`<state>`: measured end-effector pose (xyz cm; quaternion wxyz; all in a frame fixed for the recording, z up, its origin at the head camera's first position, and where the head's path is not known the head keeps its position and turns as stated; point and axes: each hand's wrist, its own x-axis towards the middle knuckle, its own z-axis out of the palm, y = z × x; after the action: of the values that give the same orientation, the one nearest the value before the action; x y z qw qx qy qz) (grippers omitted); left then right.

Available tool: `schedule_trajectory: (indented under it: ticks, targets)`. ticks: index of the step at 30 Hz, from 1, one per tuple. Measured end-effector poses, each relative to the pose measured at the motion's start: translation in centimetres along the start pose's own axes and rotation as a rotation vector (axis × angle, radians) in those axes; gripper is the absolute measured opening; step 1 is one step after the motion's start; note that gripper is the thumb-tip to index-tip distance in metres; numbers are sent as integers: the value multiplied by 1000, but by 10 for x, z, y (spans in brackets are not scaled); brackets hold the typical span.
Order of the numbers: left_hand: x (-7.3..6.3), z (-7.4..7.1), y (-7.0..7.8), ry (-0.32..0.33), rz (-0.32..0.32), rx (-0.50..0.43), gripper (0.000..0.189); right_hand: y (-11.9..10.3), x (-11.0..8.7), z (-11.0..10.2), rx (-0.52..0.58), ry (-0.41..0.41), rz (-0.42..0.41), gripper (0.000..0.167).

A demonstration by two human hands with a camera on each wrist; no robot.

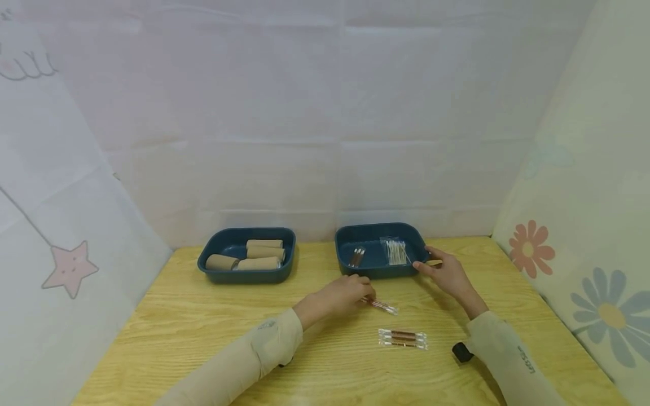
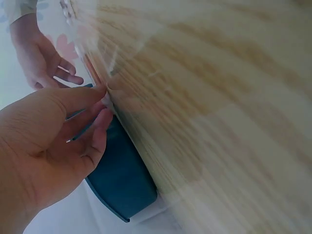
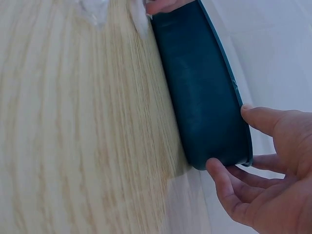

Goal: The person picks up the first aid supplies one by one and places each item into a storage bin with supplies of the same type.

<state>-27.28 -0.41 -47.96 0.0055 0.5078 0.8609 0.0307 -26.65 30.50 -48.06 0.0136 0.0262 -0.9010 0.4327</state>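
My left hand point(image 1: 347, 294) pinches a clear-wrapped packet of brown cotton swabs point(image 1: 383, 306) with white tips, low over the table in front of the right blue bin point(image 1: 378, 272). In the left wrist view, thumb and fingertips meet on the packet end point(image 2: 92, 68). My right hand point(image 1: 449, 276) holds the right end of that bin, the thumb at its rim and the fingers round its corner point(image 3: 229, 156). Inside the bin lie brown swabs point(image 1: 357, 257) on the left and a bag of white cotton swabs point(image 1: 395, 252) on the right.
Nearer on the wooden table point(image 1: 325, 361) lies a row of wrapped brown swabs point(image 1: 403, 338). At the back left, a second blue bin point(image 1: 244, 276) holds several cardboard tubes point(image 1: 264, 252). White cloth walls point(image 1: 264, 113) enclose the table at the back and sides.
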Motion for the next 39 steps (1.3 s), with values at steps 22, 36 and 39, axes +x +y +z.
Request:
schedule_trajectory:
  ticks: [22,36,39]
  targets:
    - [-5,3,-10,5,-96,-115,16,1,-1,-3,6,-12,-10,87]
    - [-19,-6,-15,93,-108,-267,16,1,-1,0,13,-11,-7,85]
    - [-21,-12,-14,136,-117,-302,16,0,-1,0,21,-12,-1,85]
